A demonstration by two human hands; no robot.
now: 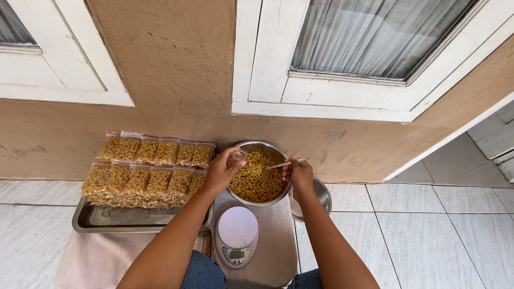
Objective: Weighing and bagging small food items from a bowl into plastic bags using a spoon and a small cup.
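My left hand point(220, 170) holds a small clear plastic bag point(239, 156) open over the left rim of a steel bowl point(280, 153) full of dry elbow macaroni point(257, 179). My right hand point(300, 174) grips a metal spoon point(284, 164) whose tip reaches into the macaroni. Both forearms stretch forward from my knees. A round white kitchen scale point(237, 233) with a small display sits on a cloth just in front of the bowl, between my arms.
A steel tray point(101, 219) at the left carries two rows of several sealed macaroni bags point(147, 170). Behind my right hand lies a second steel dish point(321, 195). A tan wall with white window frames stands behind; grey floor tiles spread around.
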